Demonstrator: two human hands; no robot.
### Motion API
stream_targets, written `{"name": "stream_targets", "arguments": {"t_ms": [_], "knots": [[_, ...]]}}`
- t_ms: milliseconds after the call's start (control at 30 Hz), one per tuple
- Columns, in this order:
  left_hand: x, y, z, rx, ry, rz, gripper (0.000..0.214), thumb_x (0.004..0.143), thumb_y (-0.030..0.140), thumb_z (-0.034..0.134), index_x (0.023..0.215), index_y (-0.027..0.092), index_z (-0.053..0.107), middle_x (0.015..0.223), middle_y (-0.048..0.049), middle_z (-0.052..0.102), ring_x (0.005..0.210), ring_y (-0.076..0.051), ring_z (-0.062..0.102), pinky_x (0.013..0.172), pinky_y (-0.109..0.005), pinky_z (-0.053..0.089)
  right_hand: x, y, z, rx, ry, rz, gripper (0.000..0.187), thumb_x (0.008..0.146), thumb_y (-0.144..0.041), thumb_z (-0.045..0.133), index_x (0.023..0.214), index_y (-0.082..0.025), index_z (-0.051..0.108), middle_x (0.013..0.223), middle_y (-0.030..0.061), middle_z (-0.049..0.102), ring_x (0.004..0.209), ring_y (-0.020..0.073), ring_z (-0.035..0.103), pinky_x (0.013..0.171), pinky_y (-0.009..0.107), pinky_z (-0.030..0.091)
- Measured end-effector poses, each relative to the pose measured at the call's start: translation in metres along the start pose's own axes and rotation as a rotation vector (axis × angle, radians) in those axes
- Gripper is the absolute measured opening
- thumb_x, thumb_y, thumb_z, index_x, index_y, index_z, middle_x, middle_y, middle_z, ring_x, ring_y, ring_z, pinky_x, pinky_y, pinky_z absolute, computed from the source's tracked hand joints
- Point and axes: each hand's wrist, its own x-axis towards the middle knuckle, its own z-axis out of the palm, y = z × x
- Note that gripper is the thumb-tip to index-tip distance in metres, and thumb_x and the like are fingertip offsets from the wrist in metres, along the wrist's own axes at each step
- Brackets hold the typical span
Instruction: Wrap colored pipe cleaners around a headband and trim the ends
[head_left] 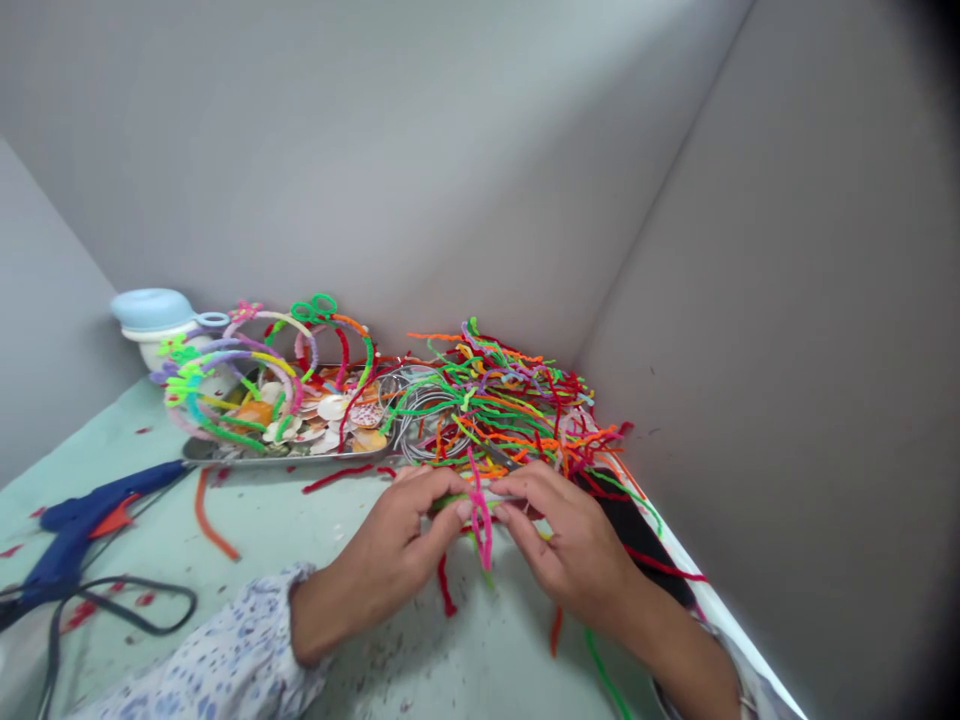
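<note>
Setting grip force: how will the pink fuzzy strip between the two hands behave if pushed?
The pink fuzzy strip is probably light, being thin. It likely holds its shape: the far end juts out fairly straight. Its fuzzy surface suggests little slipping.

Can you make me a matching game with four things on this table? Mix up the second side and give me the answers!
Things:
1. glue gun
2. pink pipe cleaner
3. cup lid
4. heap of pipe cleaners

Matches:
A. pale blue
B. many colours, beyond the hands
C. dark blue, with an orange trigger
D. between the left hand and the right hand

Right pairs: 1-C, 2-D, 3-A, 4-B
</note>
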Motion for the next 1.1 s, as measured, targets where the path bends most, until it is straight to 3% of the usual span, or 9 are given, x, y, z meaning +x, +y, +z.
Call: {"name": "stream_targets", "arguments": {"t_ms": [300, 500, 1100], "knots": [[0.002, 0.003, 0.003, -0.265, -0.058, -0.13, 0.019, 0.091, 0.031, 0.049, 0.088, 0.017, 0.063, 0.083, -0.0005, 0.064, 0.081, -0.016, 0.057, 0.076, -0.027, 0.043, 0.001, 0.001, 0.007, -0.207, 0.132, -0.206, 0.015, 0.089, -0.015, 0.057, 0.102, -0.018, 0.064, 0.095, 0.008, 0.066, 0.086, 0.0194, 0.061, 0.075, 0.033, 0.051], [0.001, 0.003, 0.004, -0.271, -0.076, -0.185, 0.021, 0.089, 0.032, 0.049, 0.087, 0.016, 0.063, 0.08, -0.0008, 0.063, 0.078, -0.016, 0.056, 0.073, -0.026, 0.042, 0.0, 0.002, 0.009, -0.263, 0.169, -0.285, 0.011, 0.088, -0.015, 0.059, 0.098, -0.017, 0.064, 0.09, 0.007, 0.068, 0.08, 0.0185, 0.06, 0.07, 0.032, 0.05], [-0.001, 0.0, 0.007, -0.261, -0.055, -0.179, 0.02, 0.089, 0.031, 0.049, 0.079, 0.017, 0.059, 0.075, 0.0012, 0.057, 0.074, -0.014, 0.051, 0.07, -0.025, 0.04, -0.003, 0.003, 0.014, -0.284, 0.184, -0.281, 0.01, 0.086, -0.015, 0.061, 0.095, -0.015, 0.066, 0.089, 0.0087, 0.07, 0.078, 0.0198, 0.062, 0.069, 0.033, 0.051]]}}
